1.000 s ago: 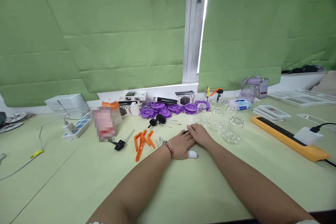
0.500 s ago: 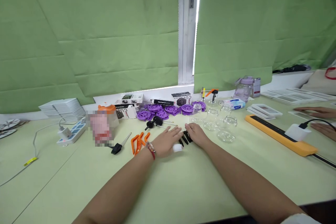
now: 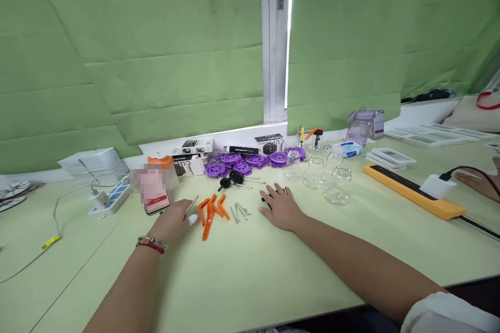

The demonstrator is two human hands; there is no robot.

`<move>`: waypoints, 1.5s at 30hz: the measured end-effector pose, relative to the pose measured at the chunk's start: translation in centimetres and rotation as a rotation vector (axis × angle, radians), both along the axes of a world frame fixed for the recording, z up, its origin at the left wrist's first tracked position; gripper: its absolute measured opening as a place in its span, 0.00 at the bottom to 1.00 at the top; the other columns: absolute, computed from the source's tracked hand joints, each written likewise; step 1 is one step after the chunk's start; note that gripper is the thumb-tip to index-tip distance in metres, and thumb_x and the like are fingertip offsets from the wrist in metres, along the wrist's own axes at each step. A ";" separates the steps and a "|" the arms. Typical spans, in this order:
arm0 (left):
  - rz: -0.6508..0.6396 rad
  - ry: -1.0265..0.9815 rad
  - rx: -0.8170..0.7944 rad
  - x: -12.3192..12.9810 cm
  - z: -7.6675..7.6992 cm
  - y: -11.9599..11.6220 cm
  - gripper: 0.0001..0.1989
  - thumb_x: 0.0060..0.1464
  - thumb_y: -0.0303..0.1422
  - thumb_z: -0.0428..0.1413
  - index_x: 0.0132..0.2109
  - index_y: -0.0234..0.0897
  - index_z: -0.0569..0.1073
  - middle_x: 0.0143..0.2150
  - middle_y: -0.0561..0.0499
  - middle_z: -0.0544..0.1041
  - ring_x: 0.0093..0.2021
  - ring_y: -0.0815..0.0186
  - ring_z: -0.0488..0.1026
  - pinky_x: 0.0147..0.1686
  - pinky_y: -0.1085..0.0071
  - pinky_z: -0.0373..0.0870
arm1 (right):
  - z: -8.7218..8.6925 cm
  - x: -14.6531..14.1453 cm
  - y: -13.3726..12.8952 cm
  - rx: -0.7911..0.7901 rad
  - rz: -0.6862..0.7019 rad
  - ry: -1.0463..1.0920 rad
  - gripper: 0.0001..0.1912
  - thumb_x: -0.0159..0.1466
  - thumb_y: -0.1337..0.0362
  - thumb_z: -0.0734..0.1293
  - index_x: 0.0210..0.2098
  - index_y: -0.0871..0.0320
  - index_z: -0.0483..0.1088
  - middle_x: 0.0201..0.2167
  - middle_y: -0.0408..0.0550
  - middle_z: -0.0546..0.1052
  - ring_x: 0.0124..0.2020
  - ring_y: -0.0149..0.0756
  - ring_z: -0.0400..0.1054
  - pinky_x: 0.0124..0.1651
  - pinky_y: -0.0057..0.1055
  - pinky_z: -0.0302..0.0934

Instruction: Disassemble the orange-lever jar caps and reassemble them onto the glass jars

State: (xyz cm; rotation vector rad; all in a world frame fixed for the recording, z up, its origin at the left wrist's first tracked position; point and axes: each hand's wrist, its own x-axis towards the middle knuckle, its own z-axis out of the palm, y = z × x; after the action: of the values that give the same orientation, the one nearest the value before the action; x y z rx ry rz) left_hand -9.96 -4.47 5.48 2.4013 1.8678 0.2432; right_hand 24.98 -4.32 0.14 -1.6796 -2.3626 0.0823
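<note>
My left hand (image 3: 172, 221), with a white wrap on the thumb, is closed over a black-handled screwdriver (image 3: 191, 206); only its thin metal shaft shows past the fingers. My right hand (image 3: 282, 207) lies palm down on the table with fingers spread, covering black pieces (image 3: 265, 199) that peek out at its left edge. Between the hands lie several orange plastic arms (image 3: 208, 221) and a small group of silver screws (image 3: 239, 212). Behind them rest more black-handled screwdrivers (image 3: 236, 178).
Purple plastic discs (image 3: 255, 161) and cup holder boxes (image 3: 191, 166) line the back. Clear glass jars (image 3: 336, 192) stand to the right, before an orange power strip (image 3: 414, 192). A phone (image 3: 156, 190) leans at left. Another person's hand (image 3: 480, 179) is at far right.
My left hand has moved left from the black pieces to the screwdriver, uncovering the screws. My right hand has shifted slightly and flattened over the black pieces.
</note>
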 end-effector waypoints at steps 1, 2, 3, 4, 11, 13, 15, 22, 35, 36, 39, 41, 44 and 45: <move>0.002 -0.024 -0.023 0.0 -0.2 0.1 0.26 0.51 0.44 0.48 0.53 0.35 0.69 0.53 0.39 0.71 0.51 0.51 0.69 0.47 0.60 0.65 | -0.2 -0.1 0.1 -0.030 -0.010 -0.025 0.33 0.65 0.45 0.46 0.65 0.52 0.49 0.67 0.52 0.49 0.66 0.56 0.38 0.61 0.54 0.34; 0.002 -0.050 -0.041 -0.1 -0.4 0.3 0.26 0.50 0.44 0.49 0.53 0.35 0.69 0.53 0.39 0.71 0.51 0.51 0.69 0.48 0.60 0.65 | -0.3 -0.1 0.4 -0.055 -0.025 -0.046 0.32 0.66 0.46 0.46 0.65 0.51 0.48 0.67 0.51 0.49 0.66 0.55 0.38 0.61 0.53 0.35; -0.003 -0.076 -0.054 -0.1 -0.5 0.4 0.26 0.49 0.44 0.50 0.53 0.35 0.69 0.54 0.40 0.71 0.52 0.51 0.68 0.49 0.60 0.64 | -0.4 -0.1 0.6 -0.072 -0.045 -0.063 0.31 0.66 0.48 0.45 0.65 0.51 0.47 0.67 0.51 0.48 0.66 0.53 0.39 0.61 0.52 0.37; -0.010 -0.098 -0.062 -0.1 -0.6 0.4 0.26 0.49 0.43 0.51 0.53 0.35 0.69 0.54 0.40 0.71 0.52 0.51 0.68 0.49 0.60 0.64 | -0.4 -0.1 0.9 -0.080 -0.067 -0.077 0.30 0.67 0.50 0.44 0.65 0.51 0.46 0.67 0.51 0.49 0.66 0.52 0.39 0.61 0.52 0.38; -0.062 -0.206 -0.113 0.7 -0.5 -0.2 0.21 0.46 0.39 0.53 0.48 0.37 0.72 0.48 0.42 0.73 0.46 0.54 0.71 0.44 0.62 0.66 | -0.3 -0.2 1.9 -0.064 -0.148 -0.122 0.30 0.67 0.52 0.44 0.65 0.56 0.47 0.66 0.54 0.50 0.66 0.51 0.40 0.60 0.49 0.40; -0.091 -0.212 -0.117 1.1 -0.3 -0.5 0.19 0.47 0.39 0.52 0.46 0.37 0.73 0.48 0.42 0.72 0.44 0.54 0.72 0.43 0.62 0.66 | -0.4 -0.3 1.8 -0.065 -0.152 -0.129 0.31 0.67 0.51 0.44 0.66 0.56 0.45 0.66 0.54 0.50 0.66 0.51 0.40 0.60 0.49 0.40; -0.100 -0.208 -0.127 1.3 -0.1 -0.8 0.19 0.49 0.40 0.52 0.46 0.37 0.73 0.49 0.42 0.72 0.43 0.55 0.72 0.42 0.62 0.67 | -0.5 -0.3 1.7 -0.055 -0.168 -0.137 0.32 0.66 0.49 0.44 0.67 0.54 0.41 0.67 0.54 0.47 0.66 0.52 0.40 0.60 0.50 0.40; -0.060 -0.194 -0.190 -0.3 0.8 -1.4 0.32 0.40 0.40 0.59 0.56 0.39 0.68 0.57 0.43 0.69 0.52 0.50 0.68 0.48 0.62 0.65 | -1.0 -0.1 1.8 -0.020 -0.151 -0.130 0.34 0.65 0.46 0.42 0.66 0.53 0.42 0.68 0.49 0.44 0.66 0.55 0.37 0.61 0.52 0.36; -0.040 -0.097 -0.300 -1.8 0.3 -1.3 0.37 0.36 0.26 0.54 0.59 0.40 0.64 0.59 0.46 0.67 0.56 0.55 0.66 0.53 0.64 0.62 | -1.5 0.0 2.2 -0.031 -0.154 -0.148 0.38 0.64 0.43 0.41 0.67 0.57 0.42 0.68 0.48 0.44 0.66 0.54 0.37 0.61 0.50 0.39; -0.036 -0.089 -0.297 -1.8 0.4 -1.3 0.36 0.37 0.26 0.53 0.58 0.40 0.65 0.58 0.46 0.68 0.55 0.55 0.67 0.53 0.64 0.63 | -1.5 0.0 2.2 -0.040 -0.152 -0.157 0.38 0.64 0.43 0.40 0.67 0.57 0.43 0.68 0.48 0.43 0.67 0.53 0.37 0.61 0.50 0.39; -0.057 -0.103 -0.274 -1.8 0.7 -1.4 0.32 0.38 0.28 0.53 0.56 0.39 0.68 0.54 0.45 0.71 0.52 0.55 0.68 0.50 0.64 0.64 | -1.4 0.0 2.1 -0.054 -0.157 -0.168 0.38 0.64 0.42 0.39 0.67 0.57 0.43 0.68 0.47 0.42 0.67 0.53 0.36 0.61 0.49 0.38; -0.067 -0.150 -0.234 -1.9 1.0 -1.6 0.30 0.39 0.29 0.53 0.55 0.39 0.69 0.53 0.44 0.72 0.50 0.54 0.69 0.49 0.64 0.65 | -1.3 0.0 2.1 -0.049 -0.163 -0.171 0.39 0.64 0.42 0.38 0.67 0.57 0.42 0.68 0.48 0.42 0.67 0.52 0.36 0.61 0.49 0.38; -0.072 -0.244 -0.147 -1.9 1.5 -1.9 0.28 0.41 0.32 0.53 0.53 0.39 0.70 0.51 0.44 0.73 0.49 0.53 0.70 0.47 0.63 0.66 | -1.2 -0.1 1.9 -0.025 -0.180 -0.181 0.38 0.64 0.43 0.40 0.67 0.57 0.41 0.68 0.50 0.43 0.66 0.52 0.37 0.61 0.49 0.38; -0.082 -0.274 -0.121 -1.8 1.6 -2.0 0.27 0.41 0.32 0.54 0.53 0.39 0.71 0.51 0.44 0.73 0.48 0.53 0.70 0.46 0.62 0.66 | -1.2 -0.2 1.9 -0.013 -0.184 -0.188 0.37 0.64 0.44 0.40 0.67 0.57 0.41 0.68 0.50 0.43 0.66 0.52 0.37 0.62 0.50 0.37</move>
State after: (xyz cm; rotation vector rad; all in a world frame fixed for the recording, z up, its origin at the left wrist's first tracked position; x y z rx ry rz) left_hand -11.80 -6.43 7.11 2.2284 1.6142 0.4159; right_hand 24.82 -2.42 -1.09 -1.9808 -2.3259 -0.0965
